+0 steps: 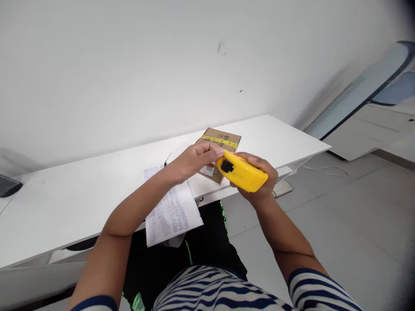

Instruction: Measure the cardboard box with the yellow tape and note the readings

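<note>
My right hand [259,175] is wrapped round a yellow hand-held device [241,172] with a black square part on top, held just above the table's front edge. My left hand [196,159] has its fingers curled and pinched at the device's far tip; what they pinch, if anything, is too small to see. Right behind both hands a small cardboard box [221,140] with a yellow tape strip and a white label rests on the white table [81,194].
A printed sheet of paper [170,214] hangs over the table's front edge by my left forearm. A pen [167,159] lies beyond it. A dark object [8,185] sits at the far left. A white wall is behind; grey floor and a cable [324,170] lie to the right.
</note>
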{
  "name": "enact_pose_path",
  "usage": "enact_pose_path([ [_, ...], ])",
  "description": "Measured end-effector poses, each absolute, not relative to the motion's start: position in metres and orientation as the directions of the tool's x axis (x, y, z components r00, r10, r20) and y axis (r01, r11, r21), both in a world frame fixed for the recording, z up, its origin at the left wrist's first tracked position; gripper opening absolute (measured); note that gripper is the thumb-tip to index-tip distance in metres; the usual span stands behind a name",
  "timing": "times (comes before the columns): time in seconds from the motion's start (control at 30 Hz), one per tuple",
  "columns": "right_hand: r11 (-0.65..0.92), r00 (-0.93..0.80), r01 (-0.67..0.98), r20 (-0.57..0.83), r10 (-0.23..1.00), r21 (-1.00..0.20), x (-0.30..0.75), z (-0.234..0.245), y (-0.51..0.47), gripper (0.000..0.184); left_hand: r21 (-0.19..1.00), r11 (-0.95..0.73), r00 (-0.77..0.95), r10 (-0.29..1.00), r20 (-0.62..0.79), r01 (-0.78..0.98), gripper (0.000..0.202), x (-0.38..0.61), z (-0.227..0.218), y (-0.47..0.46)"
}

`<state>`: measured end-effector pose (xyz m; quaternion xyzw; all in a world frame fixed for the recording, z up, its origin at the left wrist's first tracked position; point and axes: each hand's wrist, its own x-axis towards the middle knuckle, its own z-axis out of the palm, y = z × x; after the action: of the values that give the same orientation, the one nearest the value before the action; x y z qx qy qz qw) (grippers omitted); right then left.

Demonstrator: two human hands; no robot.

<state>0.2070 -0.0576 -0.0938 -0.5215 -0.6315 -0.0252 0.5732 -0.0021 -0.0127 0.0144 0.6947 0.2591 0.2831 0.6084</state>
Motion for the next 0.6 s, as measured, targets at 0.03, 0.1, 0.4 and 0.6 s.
enact_pose_path([
  [0.03,0.465,0.19,0.694,0.763,0.619,-0.55,0.211,-0.095,-0.068,0.062,0.993,-0.116,0.717,0.695,0.057,0.033,0.048,0.0,0.013,-0.004],
  [0.1,0.455,0.171,0.721,0.771,0.613,-0.523,0.216,-0.101,-0.086,0.06,0.994,-0.077,0.722,0.692,-0.005,0.081,0.045,0.003,0.011,0.018],
  [0.4,0.458,0.625,0.439,0.629,0.462,-0.773,0.274,-0.126,-0.054,0.077,0.919,-0.064,0.337,0.938,-0.077,0.388,0.033,0.017,-0.005,0.15],
  [0.6,0.34,0.507,0.532,0.614,0.605,-0.775,0.274,-0.125,-0.029,0.076,0.782,-0.13,0.436,0.879,-0.194,0.61,0.048,0.038,-0.017,0.158],
])
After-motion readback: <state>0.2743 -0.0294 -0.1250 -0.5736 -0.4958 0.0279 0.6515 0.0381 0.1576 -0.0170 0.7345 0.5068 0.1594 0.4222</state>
